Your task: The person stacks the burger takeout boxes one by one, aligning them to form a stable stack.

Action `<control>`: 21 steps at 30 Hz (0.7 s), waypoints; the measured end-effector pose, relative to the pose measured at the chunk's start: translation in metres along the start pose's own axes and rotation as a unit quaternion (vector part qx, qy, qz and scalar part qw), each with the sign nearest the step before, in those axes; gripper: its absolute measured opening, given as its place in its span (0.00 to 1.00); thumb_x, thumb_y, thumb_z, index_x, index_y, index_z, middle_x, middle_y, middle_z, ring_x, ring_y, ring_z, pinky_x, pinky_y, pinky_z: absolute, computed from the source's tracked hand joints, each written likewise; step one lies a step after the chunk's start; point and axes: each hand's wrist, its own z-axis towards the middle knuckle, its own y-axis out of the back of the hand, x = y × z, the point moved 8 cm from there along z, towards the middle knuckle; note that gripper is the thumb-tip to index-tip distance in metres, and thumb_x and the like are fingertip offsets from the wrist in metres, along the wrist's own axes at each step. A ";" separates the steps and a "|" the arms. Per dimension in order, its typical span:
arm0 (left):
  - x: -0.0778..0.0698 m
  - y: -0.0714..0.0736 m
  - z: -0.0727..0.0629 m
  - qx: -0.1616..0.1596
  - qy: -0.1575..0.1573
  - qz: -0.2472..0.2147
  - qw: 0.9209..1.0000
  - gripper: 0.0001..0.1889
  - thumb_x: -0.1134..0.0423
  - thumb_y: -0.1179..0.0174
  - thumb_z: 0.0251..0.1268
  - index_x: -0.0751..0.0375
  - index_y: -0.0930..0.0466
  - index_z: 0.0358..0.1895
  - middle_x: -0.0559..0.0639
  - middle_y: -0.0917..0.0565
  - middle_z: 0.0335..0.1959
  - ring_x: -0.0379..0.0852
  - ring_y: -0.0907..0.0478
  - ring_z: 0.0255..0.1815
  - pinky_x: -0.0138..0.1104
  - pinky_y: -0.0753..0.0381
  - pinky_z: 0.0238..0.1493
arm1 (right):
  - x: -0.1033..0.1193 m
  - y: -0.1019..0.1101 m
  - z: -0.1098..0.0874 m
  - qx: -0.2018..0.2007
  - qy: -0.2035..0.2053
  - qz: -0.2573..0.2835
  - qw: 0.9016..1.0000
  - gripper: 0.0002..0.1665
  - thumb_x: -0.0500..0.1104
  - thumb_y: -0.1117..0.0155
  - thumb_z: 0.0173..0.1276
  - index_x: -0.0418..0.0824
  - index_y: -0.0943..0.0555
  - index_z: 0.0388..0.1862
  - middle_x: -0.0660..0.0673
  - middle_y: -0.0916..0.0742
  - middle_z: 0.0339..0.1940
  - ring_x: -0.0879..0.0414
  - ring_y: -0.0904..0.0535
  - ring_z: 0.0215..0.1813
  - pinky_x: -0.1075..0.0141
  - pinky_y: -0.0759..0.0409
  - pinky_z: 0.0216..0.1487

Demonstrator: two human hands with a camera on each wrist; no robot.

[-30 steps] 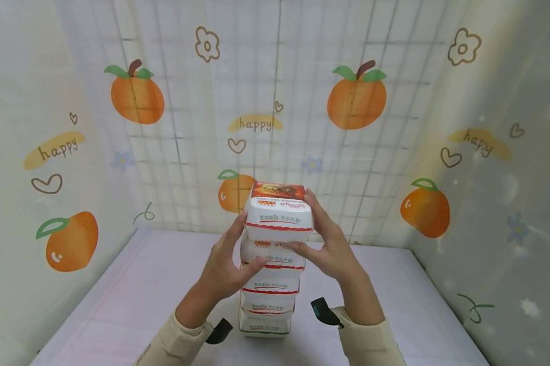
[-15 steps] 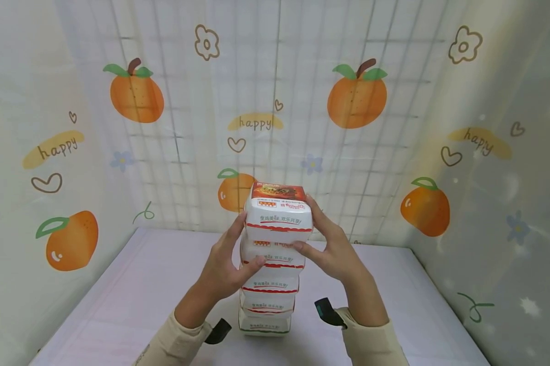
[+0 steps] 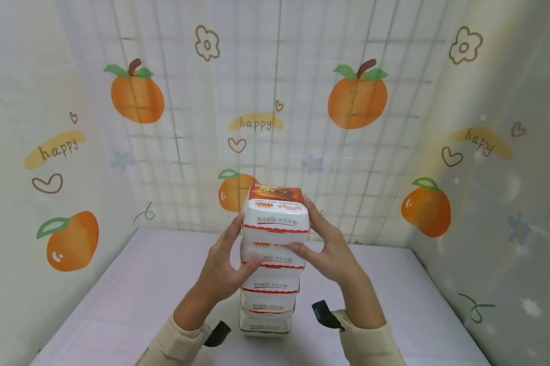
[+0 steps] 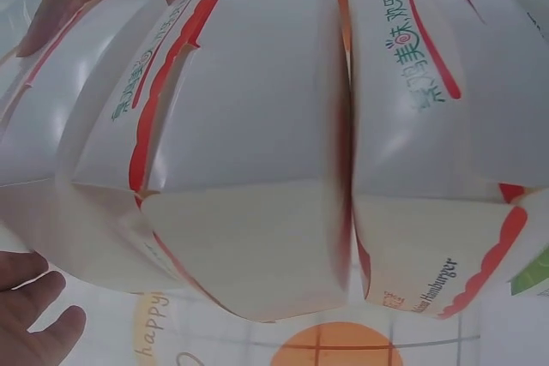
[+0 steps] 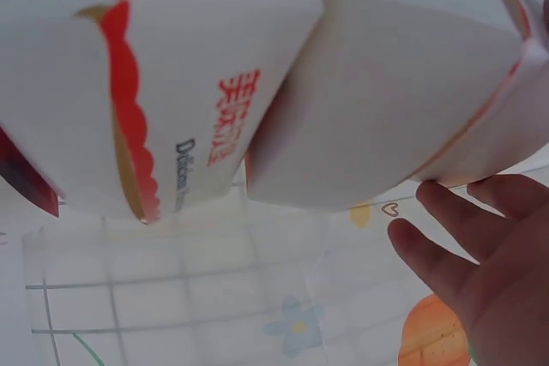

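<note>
Several white burger boxes form a tall stack. The top burger box has a red lid with a burger picture. My left hand holds the stack's upper left side, its fingers along the top box and its thumb on the front of the second box. On the other side my right hand grips in the same manner, thumb across the second box's front. Curved fingers meet the box edge in the right wrist view. In the left wrist view, the fingers appear beside the upper boxes.
The bottom box, with a green band, stands on the pale tabletop. Behind rises a curtain printed with oranges, hanging before a wire grid. Curtain sides close in at left and right.
The top box has shifted slightly left over the box below. My right hand moved a little right, then back left, while the left hand stayed nearly in place.
</note>
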 end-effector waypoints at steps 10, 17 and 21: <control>0.002 0.000 -0.004 -0.002 0.000 0.001 1.000 0.43 0.41 0.46 0.68 0.55 0.54 0.78 0.52 0.33 0.69 0.52 0.33 0.66 0.51 0.24 0.55 | 0.000 -0.002 -0.003 -0.009 0.000 -0.013 1.000 0.57 0.45 0.30 0.61 0.62 0.55 0.80 0.51 0.31 0.73 0.46 0.34 0.70 0.34 0.34 0.59; 0.001 0.000 -0.004 -0.005 -0.007 -0.004 1.000 0.43 0.43 0.45 0.68 0.57 0.54 0.78 0.53 0.32 0.69 0.52 0.33 0.66 0.51 0.24 0.55 | 0.002 -0.002 -0.002 -0.011 0.019 -0.006 1.000 0.58 0.43 0.30 0.61 0.60 0.55 0.80 0.51 0.34 0.75 0.48 0.36 0.71 0.37 0.35 0.62; 0.002 -0.001 -0.004 -0.003 -0.006 -0.010 1.000 0.43 0.43 0.44 0.68 0.57 0.54 0.78 0.52 0.32 0.68 0.52 0.32 0.65 0.50 0.23 0.54 | 0.001 -0.003 -0.001 -0.010 0.020 -0.003 1.000 0.57 0.44 0.30 0.61 0.59 0.55 0.80 0.50 0.32 0.73 0.48 0.35 0.71 0.37 0.35 0.62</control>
